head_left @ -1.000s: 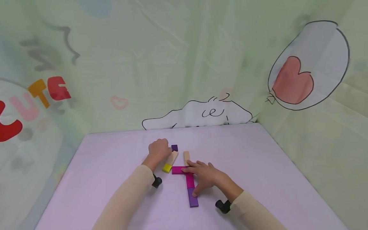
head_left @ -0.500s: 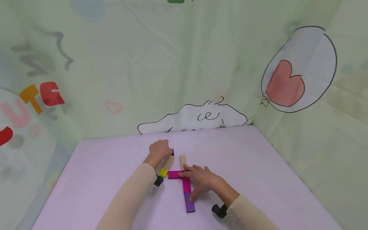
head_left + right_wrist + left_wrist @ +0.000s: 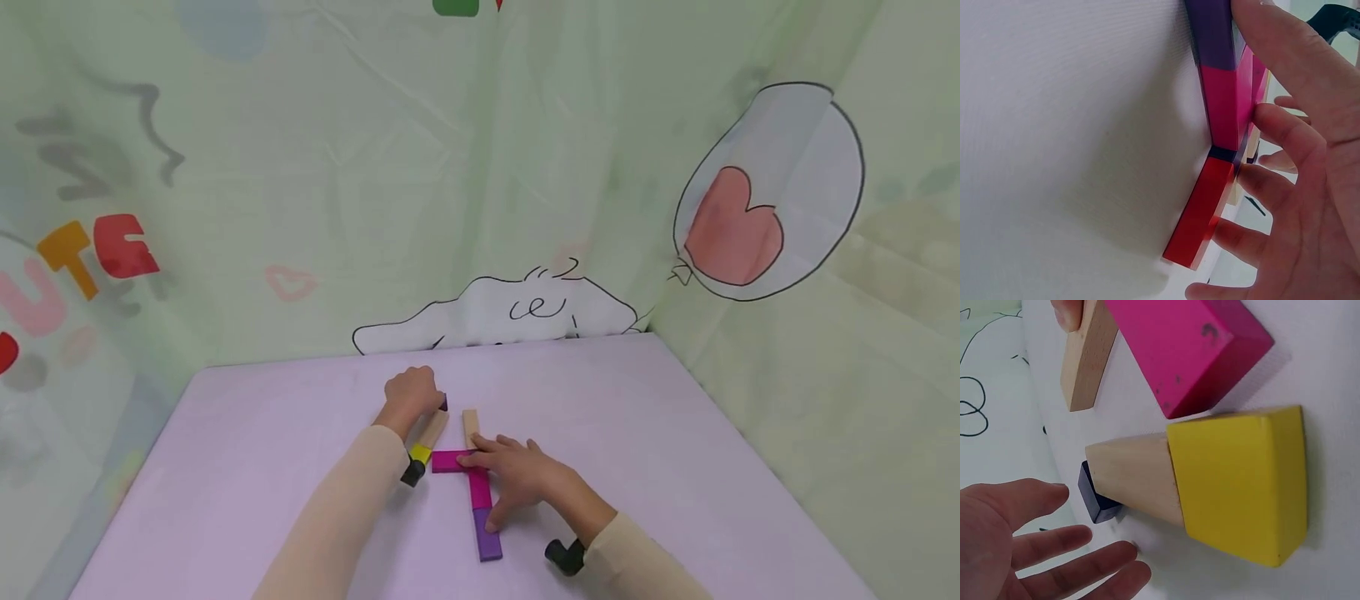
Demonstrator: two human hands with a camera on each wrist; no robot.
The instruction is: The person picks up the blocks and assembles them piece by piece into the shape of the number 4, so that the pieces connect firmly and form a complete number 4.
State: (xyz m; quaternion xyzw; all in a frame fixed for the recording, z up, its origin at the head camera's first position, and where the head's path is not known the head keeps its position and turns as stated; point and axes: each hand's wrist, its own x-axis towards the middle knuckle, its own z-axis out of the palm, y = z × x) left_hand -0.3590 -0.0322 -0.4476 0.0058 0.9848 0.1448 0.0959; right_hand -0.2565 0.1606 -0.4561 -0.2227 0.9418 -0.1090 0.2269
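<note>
Left hand (image 3: 410, 393) resting at far end of natural wood block (image 3: 432, 429), fingers straight and relaxed (wrist view), just beside small dark purple block (image 3: 1096, 497). Yellow block (image 3: 1241, 484) butted against near end. Right hand (image 3: 517, 475) flat, fingers extended, pressing magenta blocks (image 3: 452, 461) and purple block (image 3: 487, 543) on lilac surface (image 3: 262, 467). Second wood block (image 3: 470, 425) beside fingertips.

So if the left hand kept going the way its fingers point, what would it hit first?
Probably the small dark purple block, just ahead of the left hand fingertips at the far end of the plain wooden block. Depth is hard to judge.
</note>
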